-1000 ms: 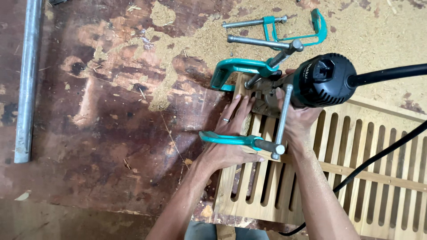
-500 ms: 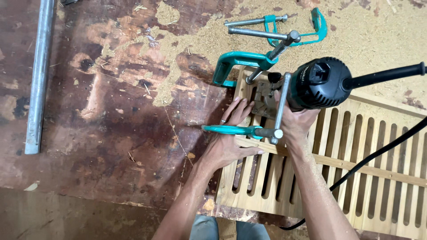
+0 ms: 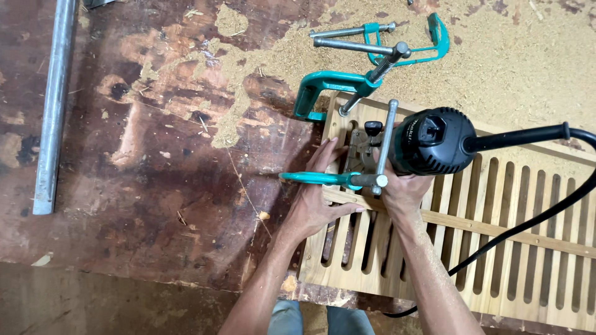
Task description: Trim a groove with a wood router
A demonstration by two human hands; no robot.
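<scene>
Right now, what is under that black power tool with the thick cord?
Under the black power tool lies the pale slatted wooden panel, held by a teal metal clamp. The right hand grips the tool from below. The tool's body hides its cutting end and the wood right beneath.

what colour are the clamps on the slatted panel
Teal green clamps, with bare metal screws, clearest in the head view.

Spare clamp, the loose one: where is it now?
Head view, top right of centre: the spare clamp lies in sawdust, just beyond the slatted panel.
</scene>
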